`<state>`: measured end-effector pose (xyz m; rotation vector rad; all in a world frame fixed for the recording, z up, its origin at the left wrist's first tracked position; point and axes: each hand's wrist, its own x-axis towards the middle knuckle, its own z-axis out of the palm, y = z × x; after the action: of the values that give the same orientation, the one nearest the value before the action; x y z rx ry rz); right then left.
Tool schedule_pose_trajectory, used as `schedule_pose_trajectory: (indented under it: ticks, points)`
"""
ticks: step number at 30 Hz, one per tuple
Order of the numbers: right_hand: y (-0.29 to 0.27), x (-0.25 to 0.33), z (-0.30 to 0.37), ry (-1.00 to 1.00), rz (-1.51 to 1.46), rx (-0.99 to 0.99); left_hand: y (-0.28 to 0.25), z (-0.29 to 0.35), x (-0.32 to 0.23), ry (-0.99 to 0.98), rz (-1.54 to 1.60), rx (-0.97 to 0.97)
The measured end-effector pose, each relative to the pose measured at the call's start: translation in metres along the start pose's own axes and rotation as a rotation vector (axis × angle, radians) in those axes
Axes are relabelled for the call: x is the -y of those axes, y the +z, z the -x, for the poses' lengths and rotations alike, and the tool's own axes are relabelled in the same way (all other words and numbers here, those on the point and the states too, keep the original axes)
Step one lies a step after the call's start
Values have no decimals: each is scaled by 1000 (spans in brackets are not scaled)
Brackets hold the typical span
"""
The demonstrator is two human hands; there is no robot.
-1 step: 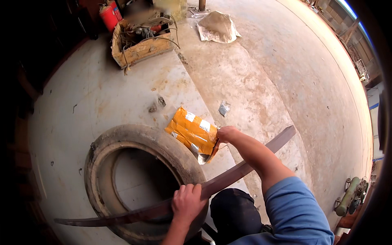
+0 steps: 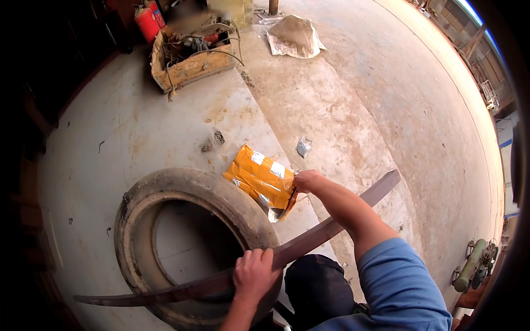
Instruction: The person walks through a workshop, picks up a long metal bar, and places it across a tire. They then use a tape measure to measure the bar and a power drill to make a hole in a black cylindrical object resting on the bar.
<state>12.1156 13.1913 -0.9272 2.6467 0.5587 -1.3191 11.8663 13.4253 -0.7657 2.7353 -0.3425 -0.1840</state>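
A long dark reddish-brown bar (image 2: 309, 241) lies slanting over a worn tyre (image 2: 130, 231). My left hand (image 2: 255, 274) is closed round the bar's middle, above the tyre's near right side. An orange package (image 2: 259, 175) wrapped in shiny tape, with silver and white patches, lies just beyond the tyre. At its right, torn-looking end my right hand (image 2: 309, 181) is closed on the edge; the fingertips are partly hidden. Below that hand a brown edge and silver lining show at the package's opening. My right forearm passes over the far part of the bar.
A wooden crate (image 2: 196, 66) of tools and cables stands at the back left, near a red fire extinguisher (image 2: 146, 23). A pale sack (image 2: 295, 37) and a small silvery scrap (image 2: 303, 147) lie on the floor. Green machinery (image 2: 471, 266) stands at far right.
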Motion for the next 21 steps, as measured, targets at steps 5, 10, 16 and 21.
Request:
schedule_pose_trajectory:
  ticks: [5,10,16,21]
  points:
    - [19,-20,-16,-159,19,-110,0,-2,1,13,24,-8]
    - [12,-10,-8,-324,140,-191,-5,0,1,-2,25,16]
    - [0,12,12,-310,195,-154,-5,2,3,4,25,20]
    - [-35,5,36,-612,95,-214,-6,3,1,-5,9,29]
